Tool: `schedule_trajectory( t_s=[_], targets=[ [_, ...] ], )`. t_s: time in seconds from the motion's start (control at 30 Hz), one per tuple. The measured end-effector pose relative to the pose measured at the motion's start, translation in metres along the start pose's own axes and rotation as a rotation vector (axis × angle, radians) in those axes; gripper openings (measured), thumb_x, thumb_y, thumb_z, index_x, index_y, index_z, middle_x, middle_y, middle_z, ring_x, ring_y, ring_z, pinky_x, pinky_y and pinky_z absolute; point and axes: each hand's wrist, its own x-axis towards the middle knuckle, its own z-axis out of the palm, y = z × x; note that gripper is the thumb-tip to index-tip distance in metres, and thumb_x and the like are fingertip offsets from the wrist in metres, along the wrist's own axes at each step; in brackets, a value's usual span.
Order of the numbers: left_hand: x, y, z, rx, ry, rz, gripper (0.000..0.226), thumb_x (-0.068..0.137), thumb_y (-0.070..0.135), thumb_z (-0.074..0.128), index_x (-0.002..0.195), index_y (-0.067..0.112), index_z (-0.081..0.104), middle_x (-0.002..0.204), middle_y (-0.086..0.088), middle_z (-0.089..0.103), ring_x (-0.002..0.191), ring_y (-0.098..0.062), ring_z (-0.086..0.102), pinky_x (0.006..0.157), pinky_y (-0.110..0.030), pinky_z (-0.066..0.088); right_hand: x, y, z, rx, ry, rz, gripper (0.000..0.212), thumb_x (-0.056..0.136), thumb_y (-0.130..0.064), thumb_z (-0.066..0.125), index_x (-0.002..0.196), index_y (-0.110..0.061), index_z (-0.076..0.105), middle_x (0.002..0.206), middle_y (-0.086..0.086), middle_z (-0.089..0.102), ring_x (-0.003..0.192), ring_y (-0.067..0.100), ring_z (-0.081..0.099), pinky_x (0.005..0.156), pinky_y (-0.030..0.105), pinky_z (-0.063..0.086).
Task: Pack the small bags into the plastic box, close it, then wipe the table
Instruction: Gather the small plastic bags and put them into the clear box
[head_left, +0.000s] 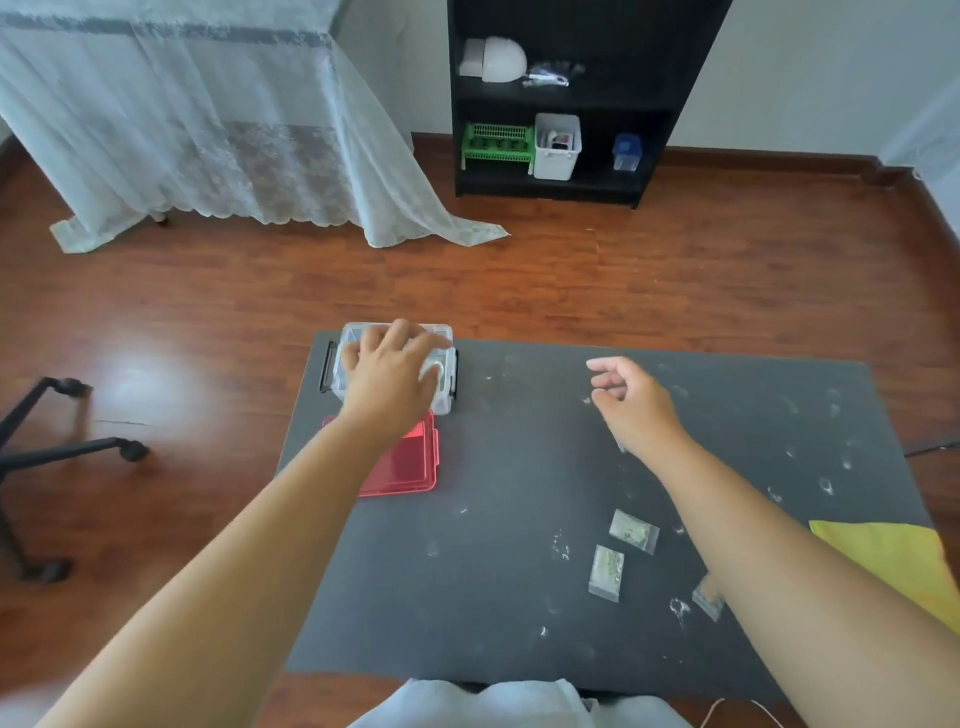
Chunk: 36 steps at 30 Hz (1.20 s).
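1. Standing at the near edge of the dark table (509, 519), the person shows only pale trousers (498, 701) at the bottom of the frame; both forearms reach forward over the tabletop.
2. Three small bags (606, 573) lie on the near right part of the table: two in full view, close together, and a third (707, 596) partly covered by the right forearm. Their contents look pale green, but are too fine to identify.
3. A yellow cloth (893, 561) lies at the table's right edge, cut off by the frame and partly hidden behind the right arm.
4. White smears and specks (561, 545) are scattered over the surface, thickest to the right.
5. A red lid (410, 462) lies flat near the left edge, just in front of the plastic box (441, 364); the left forearm crosses its near left part.
6. The right hand (634, 400) hovers above mid-table with fingers loosely curled, thumb and forefinger drawn near each other. Whether anything is pinched between them cannot be told.
7. The left hand (389, 374) rests over the clear box at the far left corner, fingers spread across its open top. The box interior is mostly hidden beneath the hand; black side latches show on both ends.
8. Beyond the table: wooden floor, a chair base (67, 447) cut off at left, a lace-draped piece of furniture (208, 130), and a black shelf unit (571, 104) holding small containers.
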Motion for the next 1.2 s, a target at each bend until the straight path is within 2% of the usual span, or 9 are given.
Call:
schedule_trajectory(
  t_s=[0.13,0.23,0.47,0.63,0.87,0.93,0.97,1.07,1.2],
  targets=[
    [-0.041,0.061,0.023,-0.097,-0.15,0.157,0.028,0.085,0.034,0.06,0.112,0.039,0.063,0.108,0.011,0.055,0.107,-0.023,0.044,0.083,-0.034,0.022,-0.019,0.045,-0.045,-0.072,-0.004,0.083,0.03,0.086,-0.015,0.061,0.104,-0.039,0.06,0.103,-0.008,0.065,0.092,0.014,0.059,0.069,0.026,0.042],
    [-0.074,0.098,0.049,-0.1,-0.303,0.245,0.031,0.082,0.041,0.06,0.112,0.043,0.062,0.111,0.013,0.055,0.111,-0.022,0.043,0.085,-0.033,0.018,-0.04,0.078,-0.071,-0.167,0.016,0.135,0.029,0.084,-0.018,0.065,0.105,-0.038,0.06,0.105,-0.006,0.064,0.092,0.016,0.057,0.073,0.028,0.04],
    [-0.119,0.144,0.09,0.026,-0.556,0.283,0.045,0.081,0.059,0.058,0.123,0.044,0.055,0.124,0.013,0.046,0.122,-0.02,0.029,0.098,-0.038,0.014,-0.093,0.132,-0.091,-0.378,0.127,0.238,0.036,0.077,-0.025,0.073,0.112,-0.026,0.064,0.117,0.007,0.049,0.103,0.026,0.054,0.085,0.037,0.046],
    [-0.127,0.159,0.098,0.136,-0.591,0.256,0.058,0.075,0.065,0.062,0.128,0.043,0.051,0.125,0.012,0.046,0.121,-0.021,0.03,0.096,-0.038,0.018,-0.104,0.148,-0.101,-0.378,0.124,0.222,0.039,0.075,-0.029,0.078,0.111,-0.022,0.066,0.117,0.008,0.05,0.102,0.026,0.054,0.083,0.036,0.046],
    [-0.123,0.175,0.102,0.249,-0.636,0.191,0.046,0.076,0.06,0.065,0.114,0.037,0.056,0.111,0.012,0.052,0.111,-0.021,0.039,0.088,-0.035,0.024,-0.1,0.151,-0.1,-0.279,0.062,0.185,0.048,0.077,-0.017,0.077,0.12,-0.024,0.058,0.113,0.007,0.047,0.093,0.026,0.055,0.08,0.035,0.045],
    [-0.123,0.179,0.103,0.198,-0.628,0.147,0.028,0.081,0.051,0.061,0.105,0.036,0.057,0.103,0.014,0.057,0.106,-0.018,0.044,0.082,-0.034,0.024,-0.097,0.151,-0.102,-0.223,0.048,0.198,0.053,0.077,-0.014,0.076,0.124,-0.026,0.054,0.111,0.005,0.052,0.094,0.025,0.054,0.075,0.032,0.044],
    [-0.123,0.179,0.102,0.153,-0.618,0.107,0.019,0.084,0.046,0.056,0.101,0.037,0.057,0.101,0.014,0.061,0.104,-0.017,0.047,0.079,-0.034,0.023,-0.097,0.151,-0.102,-0.197,0.037,0.2,0.053,0.078,-0.012,0.074,0.124,-0.028,0.053,0.11,0.002,0.055,0.092,0.022,0.054,0.067,0.026,0.043],
    [-0.121,0.179,0.1,0.006,-0.59,-0.032,0.018,0.09,0.04,0.046,0.101,0.038,0.06,0.094,0.015,0.066,0.096,-0.014,0.053,0.076,-0.034,0.021,-0.094,0.149,-0.104,-0.132,0.013,0.208,0.048,0.082,-0.008,0.062,0.121,-0.036,0.053,0.101,-0.004,0.056,0.082,0.018,0.055,0.047,0.016,0.035],
    [-0.111,0.167,0.084,-0.171,-0.531,-0.209,0.012,0.091,0.038,0.049,0.093,0.042,0.06,0.086,0.019,0.061,0.094,-0.01,0.056,0.079,-0.033,0.018,-0.079,0.128,-0.106,-0.079,-0.033,0.183,0.045,0.085,-0.01,0.054,0.119,-0.04,0.052,0.093,-0.007,0.057,0.077,0.015,0.058,0.057,0.027,0.043]
  ],
)
